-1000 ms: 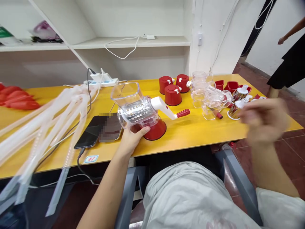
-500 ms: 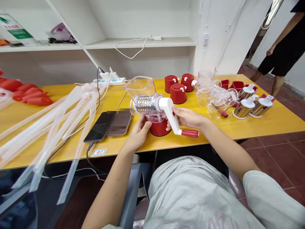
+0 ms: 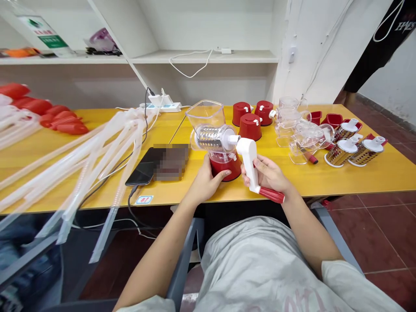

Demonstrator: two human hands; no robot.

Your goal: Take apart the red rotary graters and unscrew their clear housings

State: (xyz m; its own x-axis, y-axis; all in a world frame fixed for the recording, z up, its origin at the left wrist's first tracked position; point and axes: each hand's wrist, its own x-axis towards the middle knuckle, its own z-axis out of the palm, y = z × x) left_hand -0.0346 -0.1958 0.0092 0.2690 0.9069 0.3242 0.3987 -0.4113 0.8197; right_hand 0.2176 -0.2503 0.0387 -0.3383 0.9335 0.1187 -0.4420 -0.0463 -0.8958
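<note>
On the table (image 3: 357, 173), rotary grater (image 3: 216, 145), crank (image 3: 248, 162) downward

The only lettering I could partly read was white print on a person's black garment (image 3: 405, 25), something like "EPAES". The white sign with a green band (image 3: 45, 37) on the white shelf (image 3: 253, 56) and the small blue-edged sticker (image 3: 144, 199) on the yellow table (image 3: 357, 177) were too small to read.
</note>
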